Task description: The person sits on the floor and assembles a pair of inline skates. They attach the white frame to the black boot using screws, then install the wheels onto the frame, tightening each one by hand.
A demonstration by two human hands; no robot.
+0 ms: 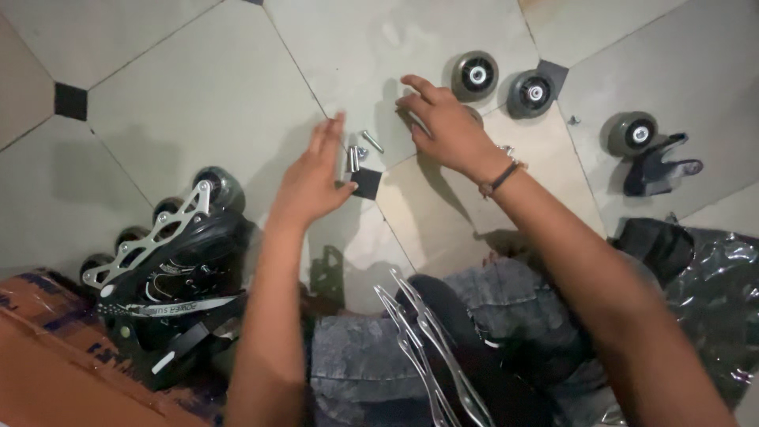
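The left hand (316, 178) is open flat and holds nothing, just beside the bolts (360, 152) on the floor (198, 95). The right hand (443, 122), fingers spread and empty, reaches down near them. A bump could roll the bolts away. There are no boxes or bowls holding anything.

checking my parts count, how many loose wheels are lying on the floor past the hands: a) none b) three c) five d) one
b, three loose wheels lie on the floor tiles beyond the right hand, apart from the skate on the left, which has its wheels mounted.
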